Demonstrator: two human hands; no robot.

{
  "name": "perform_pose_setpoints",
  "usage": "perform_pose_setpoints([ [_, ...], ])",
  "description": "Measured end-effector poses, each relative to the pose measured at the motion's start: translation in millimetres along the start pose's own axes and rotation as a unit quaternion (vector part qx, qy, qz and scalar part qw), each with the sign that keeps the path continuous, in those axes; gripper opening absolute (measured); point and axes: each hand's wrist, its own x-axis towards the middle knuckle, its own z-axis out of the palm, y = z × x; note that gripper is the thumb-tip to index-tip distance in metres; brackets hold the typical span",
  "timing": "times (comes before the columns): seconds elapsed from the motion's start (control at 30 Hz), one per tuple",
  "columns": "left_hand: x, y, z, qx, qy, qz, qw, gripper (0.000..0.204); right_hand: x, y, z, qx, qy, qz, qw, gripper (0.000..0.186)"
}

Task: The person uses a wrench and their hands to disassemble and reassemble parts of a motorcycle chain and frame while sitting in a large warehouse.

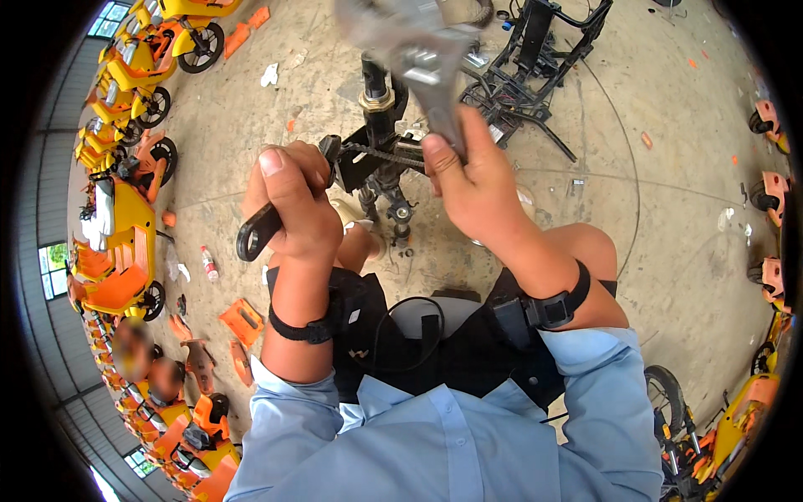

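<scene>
My left hand (294,197) is closed round the black handle of a chain wrench (268,221); a hole shows at the handle's near end. From its head a chain (372,152) runs right, across a dark metal bracket (358,167). In my right hand (478,180) is a large grey adjustable wrench (431,71), raised and smeared by motion at its head. Between and beyond my hands stands a black front fork assembly (386,180) with a brass-coloured nut (376,100) near its top. The adjustable wrench's jaws are too blurred to read.
A stripped black scooter frame (544,75) lies on the concrete floor ahead. Yellow and orange scooters (125,230) line the left, with more orange parts (771,201) at the far right. A bottle (209,263) and an orange panel (242,321) lie at left.
</scene>
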Motion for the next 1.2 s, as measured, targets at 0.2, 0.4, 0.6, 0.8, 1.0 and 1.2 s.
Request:
perform_pose_setpoints([
  [0.2, 7, 0, -4, -0.102, 0.034, -0.028, 0.994, 0.040, 3, -11, 8, -0.111, -0.078, 0.033, 0.990, 0.022],
  [0.4, 4, 0, -5, -0.103, 0.055, -0.045, 0.992, 0.042, 19, -32, 8, -0.127, -0.021, -0.042, 0.991, 0.024],
  [0.6, 6, -4, -5, -0.049, 0.014, -0.040, 0.998, 0.043, 3, 3, 20, -0.208, -0.125, 0.026, 0.970, 0.025],
  [0.8, -73, -102, -88, -0.233, 0.103, -0.139, 0.957, 0.040, 12, -24, 15, -0.170, -0.132, 0.039, 0.976, 0.027],
  [1.0, -29, -58, -59, -0.013, 0.129, -0.123, 0.984, 0.042, 29, 11, -10, -0.085, -0.015, 0.045, 0.995, 0.033],
  [1.2, -61, -80, -68, -0.007, 0.011, -0.192, 0.981, 0.039, 32, 8, -24, 0.089, 0.052, 0.189, 0.976, 0.029],
])
